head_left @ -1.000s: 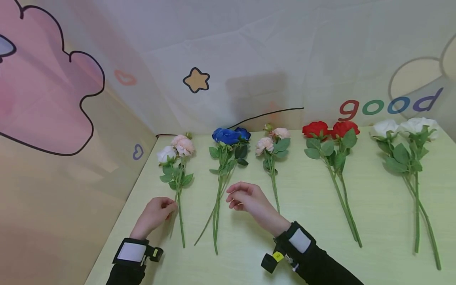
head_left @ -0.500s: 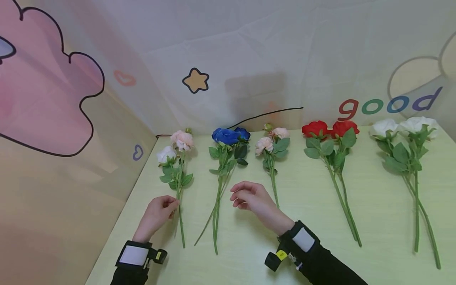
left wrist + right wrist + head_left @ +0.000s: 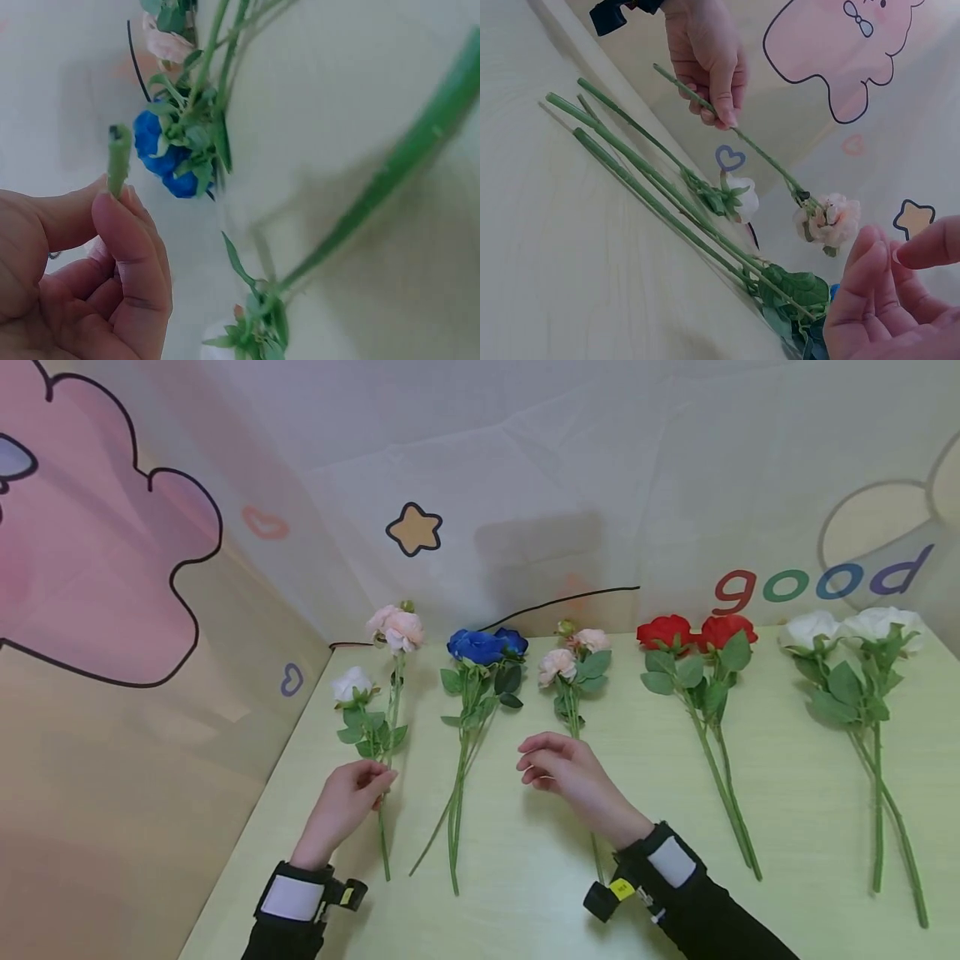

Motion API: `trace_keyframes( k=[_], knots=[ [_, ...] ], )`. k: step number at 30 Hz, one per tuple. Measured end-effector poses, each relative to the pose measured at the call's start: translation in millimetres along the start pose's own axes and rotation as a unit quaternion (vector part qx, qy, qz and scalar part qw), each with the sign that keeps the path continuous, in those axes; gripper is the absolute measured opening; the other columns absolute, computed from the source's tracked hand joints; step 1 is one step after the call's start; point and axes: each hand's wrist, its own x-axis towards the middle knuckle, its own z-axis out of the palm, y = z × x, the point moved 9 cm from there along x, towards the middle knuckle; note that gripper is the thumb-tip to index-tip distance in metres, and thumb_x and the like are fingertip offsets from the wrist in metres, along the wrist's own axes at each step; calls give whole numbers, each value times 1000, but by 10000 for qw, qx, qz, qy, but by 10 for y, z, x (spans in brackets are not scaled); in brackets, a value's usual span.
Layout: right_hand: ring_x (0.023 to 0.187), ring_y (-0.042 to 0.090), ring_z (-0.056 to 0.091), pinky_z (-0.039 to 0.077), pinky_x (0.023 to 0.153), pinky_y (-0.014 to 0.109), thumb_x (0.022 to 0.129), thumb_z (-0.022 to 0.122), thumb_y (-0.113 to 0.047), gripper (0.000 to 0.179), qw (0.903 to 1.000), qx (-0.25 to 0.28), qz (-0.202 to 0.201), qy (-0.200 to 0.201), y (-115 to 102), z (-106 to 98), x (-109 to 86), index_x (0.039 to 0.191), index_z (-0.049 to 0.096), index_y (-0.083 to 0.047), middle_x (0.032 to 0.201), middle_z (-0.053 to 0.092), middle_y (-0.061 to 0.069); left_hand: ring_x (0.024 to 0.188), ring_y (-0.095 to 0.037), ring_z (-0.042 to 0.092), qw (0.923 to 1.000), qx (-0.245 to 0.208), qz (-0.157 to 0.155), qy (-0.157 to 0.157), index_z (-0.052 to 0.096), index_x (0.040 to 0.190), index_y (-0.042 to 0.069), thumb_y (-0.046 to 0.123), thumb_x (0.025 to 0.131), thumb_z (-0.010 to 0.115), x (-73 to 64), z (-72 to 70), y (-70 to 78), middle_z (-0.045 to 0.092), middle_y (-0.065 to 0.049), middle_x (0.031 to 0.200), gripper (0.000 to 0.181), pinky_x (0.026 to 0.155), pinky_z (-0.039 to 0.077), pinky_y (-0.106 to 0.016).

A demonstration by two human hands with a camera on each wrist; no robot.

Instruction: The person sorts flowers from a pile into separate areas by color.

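Observation:
Between thumb and fingers, my left hand (image 3: 348, 802) pinches the stem of a pale pink artificial peony (image 3: 402, 630), held up off the table at a tilt. In the right wrist view the peony (image 3: 837, 216) shows whole, its stem end poking out behind the fingers. Below it lies a white rose (image 3: 351, 684) with green leaves. My right hand (image 3: 577, 781) hovers over the stem of another pink peony stalk (image 3: 557, 667), fingers loosely bent and holding nothing. Blue roses (image 3: 480, 647) lie between the two hands, their stems crossing.
Further right on the pale table (image 3: 525, 918) lie red roses (image 3: 723, 633) and white roses (image 3: 873, 623), stems toward me. A printed cloth backdrop (image 3: 525, 460) rises behind the flower heads and along the left side.
My left hand has lifted the pink peony away from the white rose and moved it slightly up and right. My right hand has drifted right, away from the blue stems.

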Motion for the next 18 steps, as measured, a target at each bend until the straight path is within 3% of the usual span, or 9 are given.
trace_keyframes(
  k=[7,18],
  knots=[
    [86,14,63,56,81,21,104,51,-14,32,9996,-99,-13,271,8,-265,-61,127,53,8,94,66,-1,64,-16,56,9994,-80,342,-61,69,103,-3,15,99,64,6,109,264,62,-8,76,19,56,44,-23],
    [87,9,63,55,83,22,105,50,-15,30,9988,-197,-264,373,-41,-619,-166,125,53,6,94,66,-5,62,-14,56,9953,50,926,-266,70,99,3,16,98,65,-20,366,712,61,-5,73,14,56,45,-23]
  ],
)
